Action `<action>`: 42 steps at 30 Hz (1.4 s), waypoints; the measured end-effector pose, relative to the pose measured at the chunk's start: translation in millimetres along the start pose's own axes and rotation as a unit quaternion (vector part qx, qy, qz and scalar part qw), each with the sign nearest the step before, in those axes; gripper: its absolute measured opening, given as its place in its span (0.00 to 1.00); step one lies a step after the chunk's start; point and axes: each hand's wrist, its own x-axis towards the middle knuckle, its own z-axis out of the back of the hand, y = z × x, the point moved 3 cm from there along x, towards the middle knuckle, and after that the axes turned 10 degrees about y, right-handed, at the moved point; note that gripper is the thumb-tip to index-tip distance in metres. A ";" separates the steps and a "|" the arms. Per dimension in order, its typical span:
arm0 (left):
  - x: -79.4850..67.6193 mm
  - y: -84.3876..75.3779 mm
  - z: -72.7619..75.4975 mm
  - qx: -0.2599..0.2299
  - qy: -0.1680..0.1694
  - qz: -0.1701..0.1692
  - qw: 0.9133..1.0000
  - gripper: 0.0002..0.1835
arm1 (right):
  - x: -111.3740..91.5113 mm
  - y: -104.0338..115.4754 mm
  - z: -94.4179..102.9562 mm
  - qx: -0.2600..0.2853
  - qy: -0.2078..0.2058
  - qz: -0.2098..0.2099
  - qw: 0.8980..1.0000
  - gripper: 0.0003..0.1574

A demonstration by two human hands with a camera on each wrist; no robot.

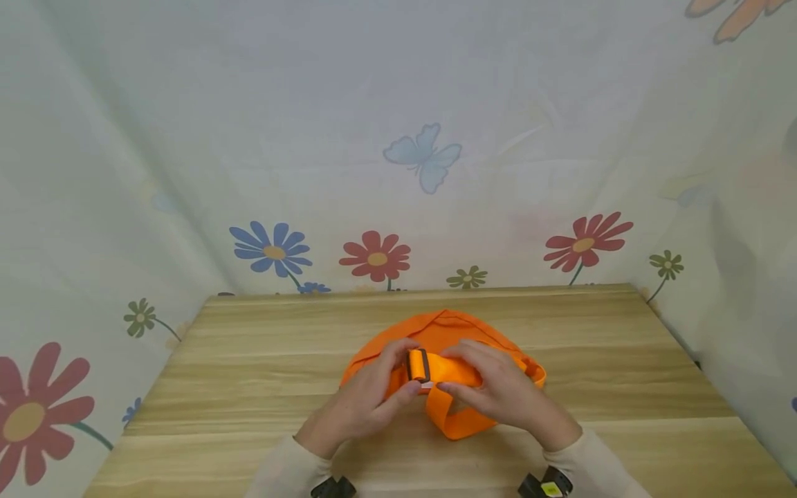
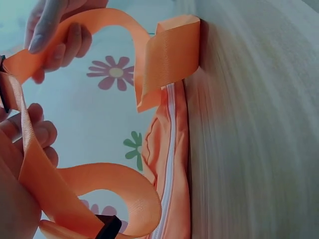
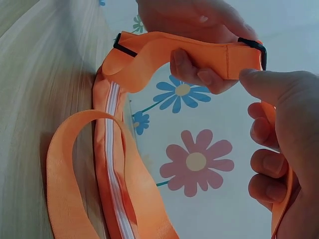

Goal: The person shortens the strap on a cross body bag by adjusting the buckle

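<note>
An orange fabric bag [image 1: 411, 332] with a white zipper [image 2: 172, 129] lies on the wooden table. Above it, my left hand [image 1: 367, 398] holds the bag's orange strap [image 1: 459, 371] beside a black slide buckle [image 1: 426, 365]. My right hand [image 1: 507, 387] pinches the same strap just right of that buckle, thumb toward me. Between the hands and the table, a loose length of strap hangs in a loop [image 3: 67, 144]. Another black buckle [image 3: 124, 46] sits on the strap near the bag's end in the right wrist view. The hands cover part of the bag.
The table [image 1: 261, 353] has a light wood grain. Behind it and at both sides hangs a pale curtain [image 1: 299, 124] printed with flowers and butterflies. Dark wrist devices [image 1: 546, 484] sit on the sleeves.
</note>
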 end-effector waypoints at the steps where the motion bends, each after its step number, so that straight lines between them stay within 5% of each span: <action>1: -0.3 0.2 -0.1 -0.005 -0.001 0.002 1.000 0.27 | 0.8 0.6 -0.4 0.000 0.001 0.001 1.000 0.23; 8: -1.1 1.4 -0.2 -0.017 -0.005 0.029 0.999 0.28 | 5.0 6.1 -1.1 0.000 0.002 0.013 1.000 0.25; 17: -0.9 0.4 4.0 0.005 -0.026 0.022 0.999 0.25 | -2.3 1.8 2.5 -0.013 0.033 -0.031 0.999 0.27; 23: -2.8 2.0 9.6 0.030 -0.040 0.004 0.999 0.25 | -10.3 -3.5 5.3 -0.020 0.018 -0.013 1.000 0.27; 32: -4.6 3.3 6.5 -0.013 -0.015 0.023 1.000 0.26 | -8.9 -3.5 -0.1 0.004 0.011 0.020 1.000 0.24; 42: -0.1 2.6 3.3 -0.017 -0.007 -0.012 1.000 0.27 | -2.0 2.0 -2.3 0.004 0.011 0.029 1.000 0.23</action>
